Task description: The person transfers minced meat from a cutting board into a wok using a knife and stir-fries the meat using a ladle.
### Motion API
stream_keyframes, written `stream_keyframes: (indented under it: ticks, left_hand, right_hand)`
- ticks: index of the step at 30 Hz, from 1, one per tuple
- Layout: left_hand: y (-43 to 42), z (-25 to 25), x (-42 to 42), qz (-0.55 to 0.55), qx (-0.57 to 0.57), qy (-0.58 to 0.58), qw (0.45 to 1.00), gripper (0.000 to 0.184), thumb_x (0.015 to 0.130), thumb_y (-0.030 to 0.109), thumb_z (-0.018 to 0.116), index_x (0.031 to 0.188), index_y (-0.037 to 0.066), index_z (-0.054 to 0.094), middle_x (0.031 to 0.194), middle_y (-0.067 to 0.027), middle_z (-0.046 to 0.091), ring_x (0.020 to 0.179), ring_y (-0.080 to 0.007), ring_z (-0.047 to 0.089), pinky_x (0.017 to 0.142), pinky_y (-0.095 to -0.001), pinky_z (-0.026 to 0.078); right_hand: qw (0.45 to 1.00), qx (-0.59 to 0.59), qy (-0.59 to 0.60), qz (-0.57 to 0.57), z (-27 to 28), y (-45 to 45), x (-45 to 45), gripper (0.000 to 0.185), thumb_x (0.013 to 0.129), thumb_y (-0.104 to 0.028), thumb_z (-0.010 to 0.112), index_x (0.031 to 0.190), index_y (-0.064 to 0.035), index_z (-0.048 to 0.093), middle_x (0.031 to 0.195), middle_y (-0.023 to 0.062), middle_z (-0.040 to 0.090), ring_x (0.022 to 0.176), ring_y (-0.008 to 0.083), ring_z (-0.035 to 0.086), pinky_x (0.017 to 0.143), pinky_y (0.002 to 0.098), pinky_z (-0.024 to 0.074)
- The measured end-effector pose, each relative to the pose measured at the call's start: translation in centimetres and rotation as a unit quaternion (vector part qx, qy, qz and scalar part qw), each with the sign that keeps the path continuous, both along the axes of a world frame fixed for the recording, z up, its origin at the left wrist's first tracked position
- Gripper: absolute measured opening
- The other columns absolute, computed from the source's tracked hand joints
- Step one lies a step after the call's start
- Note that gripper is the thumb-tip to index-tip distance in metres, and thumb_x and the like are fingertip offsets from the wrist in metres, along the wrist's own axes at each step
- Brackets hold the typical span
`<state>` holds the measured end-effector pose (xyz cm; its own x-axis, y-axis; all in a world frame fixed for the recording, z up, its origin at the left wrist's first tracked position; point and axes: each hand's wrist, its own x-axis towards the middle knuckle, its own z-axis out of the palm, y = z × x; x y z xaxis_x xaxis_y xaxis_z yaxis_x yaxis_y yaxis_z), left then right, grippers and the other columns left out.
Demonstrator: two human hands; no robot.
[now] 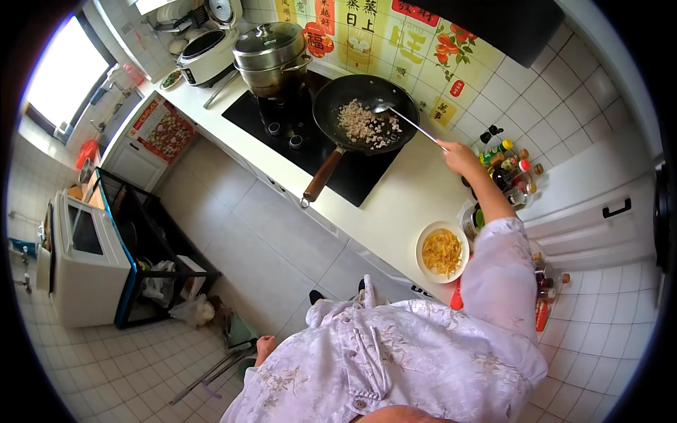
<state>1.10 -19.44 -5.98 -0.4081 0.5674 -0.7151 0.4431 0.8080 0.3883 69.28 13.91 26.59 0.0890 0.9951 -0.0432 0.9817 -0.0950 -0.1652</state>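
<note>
My right hand (463, 158) is closed round the end of a long-handled metal cooking spoon (416, 125). The spoon's head rests among crumbled, browned minced meat (363, 125) in a dark wok (331, 96). The wok sits on the black cooktop (352, 185), its wooden handle (324, 176) sticking out over the counter's front edge. My left hand (265, 349) hangs low beside my body, away from the counter. Its fingers look curled in a loose fist, with nothing visible in them. Under my right forearm stands a white bowl (421, 264) of yellow-brown shredded food (443, 252).
A lidded steel steamer pot (269, 60) occupies the other burner, with a white rice cooker (206, 56) beyond it. Several sauce bottles (511, 169) crowd the wall side at right. Behind me at left, a white oven (88, 261) stands by a black rack (159, 240).
</note>
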Motion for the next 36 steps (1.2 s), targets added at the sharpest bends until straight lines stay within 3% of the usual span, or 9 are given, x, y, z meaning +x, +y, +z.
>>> stream_keyframes:
  ticks: [2, 4, 7, 9, 19, 22, 27, 30, 36]
  left_hand:
    - [-0.4, -1.9, -0.7, 0.031, -0.016, -0.032, 0.999, 0.026, 0.066, 0.023, 0.059, 0.078, 0.001, 0.064, 0.076, -0.0134, 0.063, 0.071, -0.0216, 0.061, 0.067, -0.0316, 0.047]
    - [-0.7, -3.0, -0.6, -0.076, -0.021, 0.051, 0.996, 0.025, 0.066, 0.022, 0.058, 0.078, 0.001, 0.064, 0.076, -0.0149, 0.063, 0.071, -0.0229, 0.061, 0.067, -0.0321, 0.047]
    - [0.5, -3.6, -0.6, -0.082, -0.006, 0.022, 0.996, 0.024, 0.066, 0.021, 0.058, 0.077, 0.001, 0.064, 0.074, -0.0152, 0.063, 0.070, -0.0238, 0.061, 0.067, -0.0321, 0.047]
    - [1.8, -4.5, -0.7, -0.084, 0.029, 0.015, 0.996, 0.025, 0.065, 0.021, 0.058, 0.077, -0.001, 0.064, 0.072, -0.0154, 0.063, 0.069, -0.0235, 0.061, 0.066, -0.0323, 0.047]
    - [6.4, 4.7, 1.9, -0.043, 0.058, -0.044, 0.996, 0.017, 0.070, 0.015, 0.057, 0.073, -0.001, 0.060, 0.056, -0.0065, 0.056, 0.049, -0.0142, 0.054, 0.046, -0.0279, 0.043]
    - [5.7, 4.4, 1.5, -0.056, 0.046, -0.036, 0.997, 0.017, 0.070, 0.015, 0.058, 0.073, -0.001, 0.060, 0.057, -0.0063, 0.057, 0.049, -0.0140, 0.054, 0.046, -0.0274, 0.043]
    - [5.6, 5.3, 1.5, -0.037, 0.056, 0.002, 0.998, 0.016, 0.070, 0.014, 0.058, 0.074, -0.001, 0.061, 0.057, -0.0064, 0.057, 0.049, -0.0146, 0.054, 0.046, -0.0273, 0.043]
    - [4.9, 6.4, 1.8, -0.050, 0.035, 0.002, 0.998, 0.017, 0.069, 0.015, 0.058, 0.075, 0.000, 0.061, 0.058, -0.0069, 0.057, 0.050, -0.0153, 0.054, 0.046, -0.0276, 0.043]
    - [4.0, 5.5, 1.4, -0.042, 0.033, 0.025, 0.998, 0.018, 0.069, 0.017, 0.059, 0.077, 0.001, 0.062, 0.063, -0.0069, 0.060, 0.055, -0.0156, 0.056, 0.053, -0.0287, 0.045]
  right_hand:
    - [0.993, -0.059, 0.070, -0.072, 1.6, -2.9, -0.9, 0.035, 0.083, -0.019, 0.045, 0.118, -0.0210, 0.047, 0.087, 0.0153, 0.058, 0.075, 0.0276, 0.056, 0.069, 0.0365, 0.0447]
    - [0.973, -0.116, 0.137, -0.143, 3.7, -6.3, -2.4, 0.032, 0.084, -0.021, 0.044, 0.116, -0.0213, 0.048, 0.080, 0.0121, 0.059, 0.067, 0.0221, 0.056, 0.065, 0.0350, 0.0455]
    - [0.890, -0.154, 0.381, -0.197, 5.0, -9.1, -6.2, 0.032, 0.087, -0.022, 0.041, 0.118, -0.0162, 0.047, 0.073, 0.0047, 0.053, 0.063, 0.0125, 0.048, 0.063, 0.0289, 0.0437]
    - [0.797, -0.198, 0.513, -0.248, 4.9, -9.7, -7.2, 0.040, 0.089, -0.016, 0.035, 0.128, -0.0243, 0.034, 0.052, -0.0053, 0.029, 0.038, 0.0031, 0.022, 0.033, 0.0169, 0.0222]
    - [0.974, -0.175, 0.142, -0.023, 12.2, -8.7, -1.1, 0.036, 0.080, -0.009, 0.048, 0.115, -0.0138, 0.051, 0.053, -0.0005, 0.045, 0.044, 0.0079, 0.040, 0.043, 0.0241, 0.0358]
    - [0.978, -0.135, 0.154, 0.043, 8.7, -6.9, -1.7, 0.036, 0.079, -0.010, 0.050, 0.114, -0.0126, 0.051, 0.057, 0.0032, 0.051, 0.049, 0.0111, 0.044, 0.050, 0.0249, 0.0402]
    - [0.974, -0.106, 0.175, -0.098, 6.5, -3.7, -6.9, 0.035, 0.080, -0.014, 0.050, 0.115, -0.0168, 0.051, 0.085, 0.0155, 0.061, 0.070, 0.0197, 0.057, 0.068, 0.0295, 0.0447]
    - [0.980, 0.013, 0.193, -0.034, 1.6, -1.7, -5.9, 0.035, 0.080, -0.015, 0.050, 0.114, -0.0195, 0.051, 0.096, 0.0168, 0.059, 0.083, 0.0245, 0.058, 0.075, 0.0317, 0.0440]
    - [0.987, -0.038, 0.145, -0.057, 0.8, -3.3, -4.9, 0.032, 0.079, -0.016, 0.048, 0.111, -0.0206, 0.053, 0.103, 0.0177, 0.055, 0.091, 0.0308, 0.054, 0.081, 0.0342, 0.0424]
